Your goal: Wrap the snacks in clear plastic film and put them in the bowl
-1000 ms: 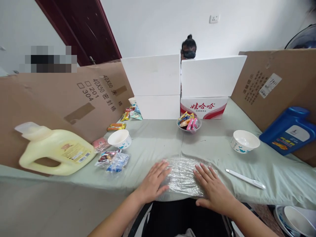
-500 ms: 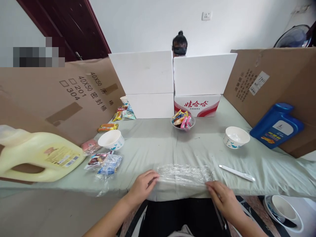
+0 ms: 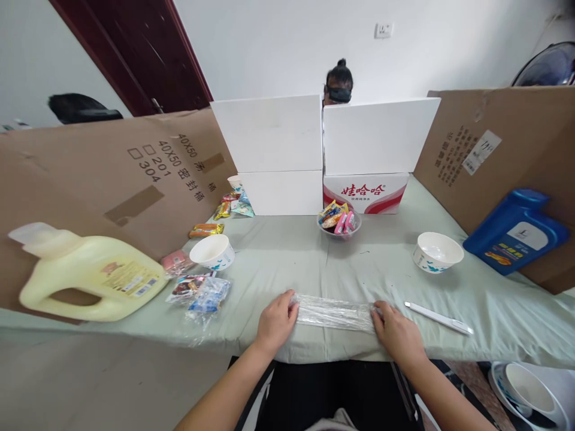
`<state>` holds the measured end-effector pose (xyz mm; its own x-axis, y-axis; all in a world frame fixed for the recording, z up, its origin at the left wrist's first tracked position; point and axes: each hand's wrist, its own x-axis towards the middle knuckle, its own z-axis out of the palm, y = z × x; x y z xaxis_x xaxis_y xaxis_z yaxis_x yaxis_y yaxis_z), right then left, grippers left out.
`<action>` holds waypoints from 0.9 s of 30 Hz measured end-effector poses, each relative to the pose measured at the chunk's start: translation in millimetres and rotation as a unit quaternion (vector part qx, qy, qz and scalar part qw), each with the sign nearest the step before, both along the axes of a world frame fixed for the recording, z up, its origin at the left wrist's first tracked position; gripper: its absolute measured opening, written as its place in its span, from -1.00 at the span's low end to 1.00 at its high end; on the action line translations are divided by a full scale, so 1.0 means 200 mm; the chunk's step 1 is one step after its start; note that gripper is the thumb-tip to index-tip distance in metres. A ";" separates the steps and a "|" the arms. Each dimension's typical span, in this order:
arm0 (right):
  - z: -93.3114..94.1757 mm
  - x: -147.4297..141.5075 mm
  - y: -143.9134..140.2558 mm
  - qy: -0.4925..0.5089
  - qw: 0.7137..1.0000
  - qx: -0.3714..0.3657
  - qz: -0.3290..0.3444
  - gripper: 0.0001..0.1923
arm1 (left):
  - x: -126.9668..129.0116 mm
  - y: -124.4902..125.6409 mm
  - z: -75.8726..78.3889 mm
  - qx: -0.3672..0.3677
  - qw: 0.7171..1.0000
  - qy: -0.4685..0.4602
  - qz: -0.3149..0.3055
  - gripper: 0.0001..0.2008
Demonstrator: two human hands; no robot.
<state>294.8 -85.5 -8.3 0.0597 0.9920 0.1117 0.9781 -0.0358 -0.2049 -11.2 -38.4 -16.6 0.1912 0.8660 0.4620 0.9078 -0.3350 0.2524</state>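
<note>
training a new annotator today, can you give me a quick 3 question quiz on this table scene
1. True or false: both hands grip the ends of the plastic wrap.
2. Which lies nearest the right hand? A) yellow jug B) white pen C) blue jug
3. What does the clear bowl by the boxes hold?

Key:
1. True: the left hand and right hand each hold one end.
2. B
3. Wrapped snacks.

Crinkled glossy clear plastic film (image 3: 335, 313), matt pale-green cloth table cover (image 3: 287, 263), rough brown cardboard panels (image 3: 112, 179), glossy yellow plastic jug (image 3: 90, 278)
</note>
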 end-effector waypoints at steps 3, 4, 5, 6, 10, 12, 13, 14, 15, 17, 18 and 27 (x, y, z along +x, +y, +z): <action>-0.02 0.00 -0.01 -0.032 0.998 0.044 0.005 -0.68 | 0.02 -0.01 0.05 0.033 0.996 0.047 0.065 -0.71; -0.02 0.00 -0.01 -0.041 0.996 0.075 0.016 -0.67 | 0.03 -0.01 0.07 0.051 0.994 0.058 0.077 -0.72; -0.01 0.00 -0.01 -0.048 0.992 0.112 0.031 -0.67 | 0.06 -0.03 0.09 0.068 0.993 0.065 0.074 -0.73; -0.01 -0.01 -0.01 -0.052 0.986 0.152 0.047 -0.67 | 0.09 -0.04 0.11 0.080 0.993 0.066 0.055 -0.75; 0.03 -0.11 0.01 -0.040 0.958 0.239 0.152 -0.67 | 0.27 -0.13 0.10 0.039 0.994 0.064 -0.085 -0.68; 0.03 -0.17 0.01 -0.035 0.945 0.213 0.247 -0.55 | 0.35 -0.16 0.06 -0.003 0.987 0.083 -0.134 -0.56; 0.02 -0.19 0.01 -0.037 0.938 0.190 0.288 -0.45 | 0.37 -0.17 0.04 -0.021 0.984 0.097 -0.147 -0.49; 0.01 -0.20 0.01 -0.040 0.933 0.166 0.316 -0.34 | 0.37 -0.18 0.02 -0.038 0.981 0.110 -0.153 -0.42; -0.01 -0.21 0.00 -0.044 0.932 0.144 0.330 -0.25 | 0.35 -0.19 0.01 -0.053 0.979 0.121 -0.154 -0.37; -0.05 -0.18 -0.03 -0.054 0.937 0.121 0.322 -0.17 | 0.29 -0.20 0.00 -0.074 0.977 0.134 -0.146 -0.31; -0.06 -0.15 -0.05 -0.060 0.942 0.119 0.310 -0.17 | 0.24 -0.20 -0.01 -0.079 0.977 0.139 -0.142 -0.28; -0.10 0.11 -0.23 -0.078 0.939 0.199 0.271 -0.46 | 0.10 -0.25 0.06 -0.042 0.986 0.112 -0.115 -0.57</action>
<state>316.9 -131.5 -29.1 -0.4893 0.7500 0.4451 0.8500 0.5244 0.0509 9.3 -87.5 -3.8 0.4761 0.8211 0.3150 0.8463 -0.5252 0.0898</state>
